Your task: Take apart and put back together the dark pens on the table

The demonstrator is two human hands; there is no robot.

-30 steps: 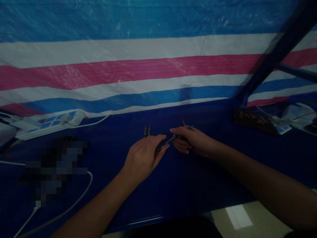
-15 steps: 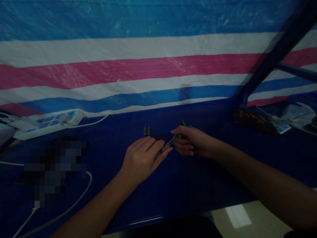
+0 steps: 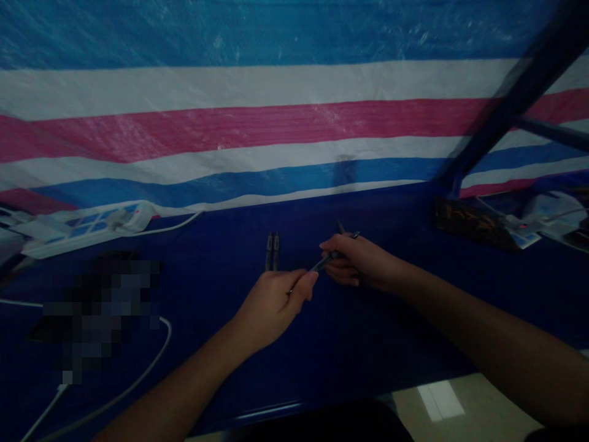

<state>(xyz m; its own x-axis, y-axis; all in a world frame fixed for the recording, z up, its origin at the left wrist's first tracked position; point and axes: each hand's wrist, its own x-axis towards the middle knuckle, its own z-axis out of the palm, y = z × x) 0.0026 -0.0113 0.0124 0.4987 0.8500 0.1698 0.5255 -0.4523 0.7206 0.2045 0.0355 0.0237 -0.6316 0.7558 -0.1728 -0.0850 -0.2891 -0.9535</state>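
A slim dark pen (image 3: 321,264) slants between my two hands. My left hand (image 3: 276,304) is closed around its lower left end, thumb and fingers pressed together. With thumb and curled fingers, my right hand (image 3: 354,258) grips the upper right part. A small shiny end sticks out above that hand's knuckles. Just beyond it shows the dark tip of another pen-like thing (image 3: 340,226); the rest is hidden behind the hand, so I cannot tell whether it is held. Two dark pens, a left pen (image 3: 269,250) and a right pen (image 3: 276,250), lie parallel beyond my left hand.
On the blue table (image 3: 368,344), a white power strip (image 3: 92,227) and a blurred-out dark object (image 3: 101,307) with white cables lie left. At right are a dark patterned box-like item (image 3: 473,224) and another plugged strip (image 3: 529,233). A striped sheet (image 3: 276,129) hangs behind.
My left hand has shifted slightly down and toward me, its fingers now closed tighter around the pen. More of the two lying pens shows. My right hand has barely moved.
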